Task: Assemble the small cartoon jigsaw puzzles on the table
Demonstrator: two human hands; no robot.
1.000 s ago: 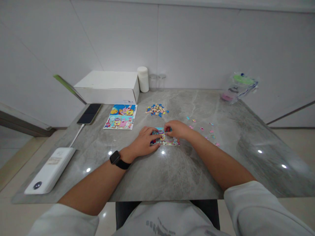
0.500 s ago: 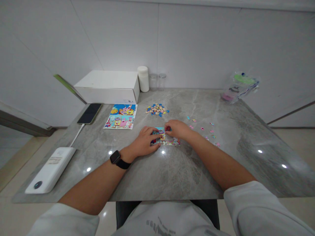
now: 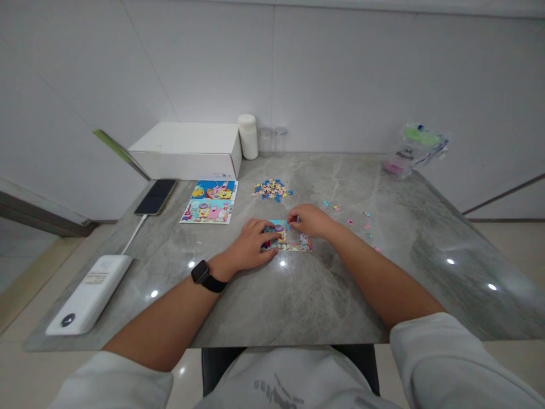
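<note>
A partly assembled cartoon jigsaw puzzle (image 3: 293,246) lies flat on the grey table in front of me, with a gap in its right half. My left hand (image 3: 252,244) rests over its left side, fingers spread and touching it. At the puzzle's upper edge my right hand (image 3: 310,220) pinches thumb and forefinger together on a small puzzle piece, mostly hidden by the fingertips. Several loose pieces (image 3: 350,222) are scattered to the right of that hand. Farther back is a heap of puzzle pieces (image 3: 272,190).
The printed picture sheet (image 3: 208,203) lies left of the heap. Behind stand a white box (image 3: 183,139), a white bottle (image 3: 248,137) and two clear glasses (image 3: 280,142). A phone (image 3: 155,197) is cabled to a white power bank (image 3: 89,295). A plastic bag (image 3: 415,150) sits at back right.
My right hand has shifted slightly right and its fingers have changed angle, still pinched at the puzzle's upper edge. The left hand stays in place.
</note>
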